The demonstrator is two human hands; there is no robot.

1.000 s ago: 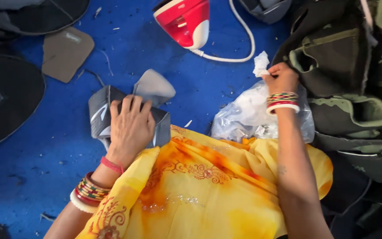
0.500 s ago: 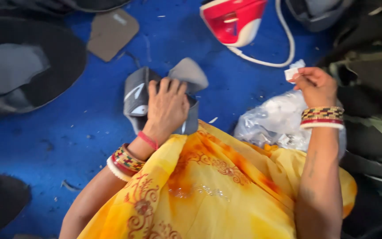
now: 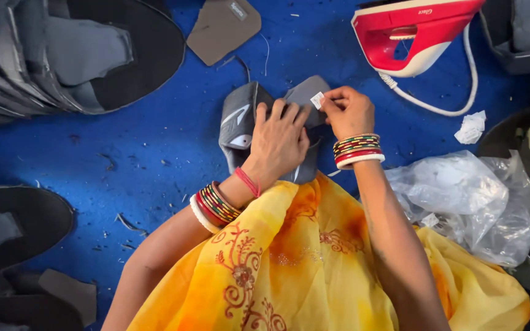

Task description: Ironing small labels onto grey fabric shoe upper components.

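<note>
One head camera is looking steeply down, close over the blue floor (image 3: 124, 153), the person's arms coming in from six o'clock.

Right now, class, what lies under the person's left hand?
The left hand presses flat on a grey folded fabric shoe piece, which lies on the blue work surface. The palm hides the piece's middle.

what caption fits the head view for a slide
Left hand presses grey fabric pieces on blue surface; right hand pinches small white label.
</note>
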